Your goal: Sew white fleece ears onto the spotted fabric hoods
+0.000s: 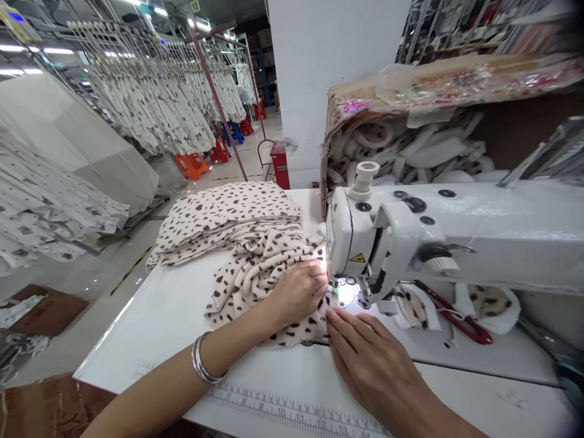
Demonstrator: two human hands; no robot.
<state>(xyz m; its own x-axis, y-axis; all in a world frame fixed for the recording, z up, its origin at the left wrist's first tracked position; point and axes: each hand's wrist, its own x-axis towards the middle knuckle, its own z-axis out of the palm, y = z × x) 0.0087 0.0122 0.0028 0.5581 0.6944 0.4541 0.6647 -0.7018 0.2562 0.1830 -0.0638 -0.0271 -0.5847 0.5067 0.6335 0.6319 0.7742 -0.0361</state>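
Spotted fabric (241, 280) — against both hands (298, 293) (371, 359), in folds around the left.

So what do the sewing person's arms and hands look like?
The left hand and right hand are bare, with no gloves or sleeves showing. A shiny, silvery bangle circles the left wrist; none shows on the right.

Glare under the sewing machine (483, 237) — stretched edges
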